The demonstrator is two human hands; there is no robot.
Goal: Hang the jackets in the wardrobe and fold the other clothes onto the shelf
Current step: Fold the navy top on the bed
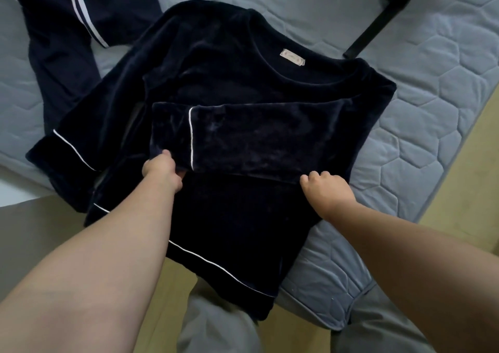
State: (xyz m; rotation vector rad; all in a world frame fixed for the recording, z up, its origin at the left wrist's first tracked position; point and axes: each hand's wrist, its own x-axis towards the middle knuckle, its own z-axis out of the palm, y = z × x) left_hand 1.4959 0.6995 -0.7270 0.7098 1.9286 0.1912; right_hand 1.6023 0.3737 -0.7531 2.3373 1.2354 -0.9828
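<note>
A bed covered in grey-blue quilting, stitched in a honeycomb of puffed hexagons, fills the head view; a pale yellowish floor shows beyond its edge. On the quilt we see the velvet top, dark navy with a soft, faintly shining pile. It lies flat, its round neckline toward the far right and its hem hanging over the near edge of the bed. A small beige label sits inside the neck. Thin white piping runs across the hem band and around both cuffs.

One folded sleeve lies crosswise over the chest as a broad, even band. The other sleeve stretches out to the left on the quilt.

The left hand grips the cuff end of the folded sleeve, thumb on top. The right hand rests at the lower edge of that sleeve near the top's right side. Its fingers are curled, tips on the pile; we cannot tell whether cloth is caught beneath them.

At upper left, navy trousers with twin white side stripes lie partly under the top's shoulder. A black strap crosses the quilt at upper right.
</note>
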